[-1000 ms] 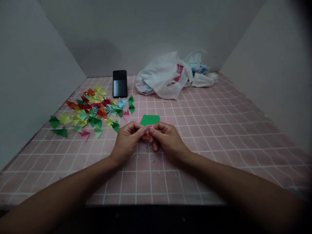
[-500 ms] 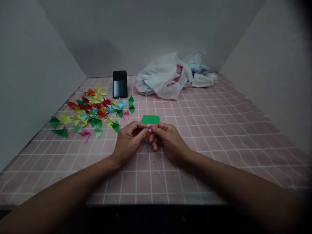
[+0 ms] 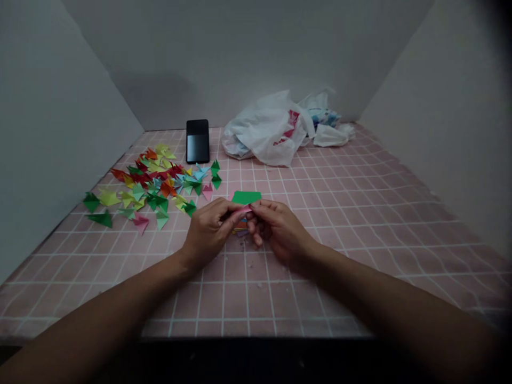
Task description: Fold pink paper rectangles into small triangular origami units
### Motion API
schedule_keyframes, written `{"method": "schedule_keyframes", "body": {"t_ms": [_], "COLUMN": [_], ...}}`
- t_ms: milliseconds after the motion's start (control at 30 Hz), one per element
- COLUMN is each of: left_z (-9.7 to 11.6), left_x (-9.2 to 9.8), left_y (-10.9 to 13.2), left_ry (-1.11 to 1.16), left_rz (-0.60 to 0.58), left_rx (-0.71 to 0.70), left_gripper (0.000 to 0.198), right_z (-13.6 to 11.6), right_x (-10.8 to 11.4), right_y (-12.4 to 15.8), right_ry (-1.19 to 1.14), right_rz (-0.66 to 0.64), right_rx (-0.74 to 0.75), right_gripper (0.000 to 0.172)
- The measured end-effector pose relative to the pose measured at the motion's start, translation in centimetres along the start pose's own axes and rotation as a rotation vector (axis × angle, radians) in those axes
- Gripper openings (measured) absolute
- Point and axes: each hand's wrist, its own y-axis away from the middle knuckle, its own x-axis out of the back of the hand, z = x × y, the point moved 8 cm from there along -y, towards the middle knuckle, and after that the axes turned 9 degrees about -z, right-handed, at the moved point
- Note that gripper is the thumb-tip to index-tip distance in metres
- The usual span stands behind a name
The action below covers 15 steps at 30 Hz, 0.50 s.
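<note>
A small folded piece of pink paper [image 3: 245, 208] is pinched between my two hands, mostly covered by the fingertips. My left hand [image 3: 210, 226] grips its left side with thumb and forefinger. My right hand [image 3: 278, 226] pinches the right end, its lower fingers curled beneath. Just behind and under the hands lies a stack of coloured paper with a green sheet [image 3: 247, 197] on top; orange, blue and purple edges peek out below. To the left spreads a pile of small folded paper cranes [image 3: 156, 200] in green, yellow, red, orange, blue and pink.
A black phone [image 3: 197, 141] lies at the back, behind the cranes. Crumpled white plastic bags [image 3: 268, 130] rest against the back wall, right of the phone. Pale walls enclose the pink checked tablecloth [image 3: 360, 208] on three sides. Tiny paper scraps are scattered near my hands.
The pink paper has turned slightly between my fingertips, and more of its length shows beside my left thumb. Both hands stay in nearly the same place; the view has tilted slightly.
</note>
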Motion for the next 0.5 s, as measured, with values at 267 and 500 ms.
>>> {"method": "schedule_keyframes", "body": {"t_ms": [267, 500], "left_z": [-1.2, -1.9], "left_x": [0.3, -0.3], "left_y": [0.1, 0.1], "left_ry": [0.088, 0.204], "left_rz": [0.011, -0.034], "left_rx": [0.102, 0.122], "left_gripper": [0.02, 0.016], "right_z": [-3.4, -3.4], "right_x": [0.7, 0.3], "right_y": [0.6, 0.3], "right_ry": [0.43, 0.54], "right_rz": [0.173, 0.093], "right_rx": [0.254, 0.258], "right_gripper": [0.016, 0.013]}}
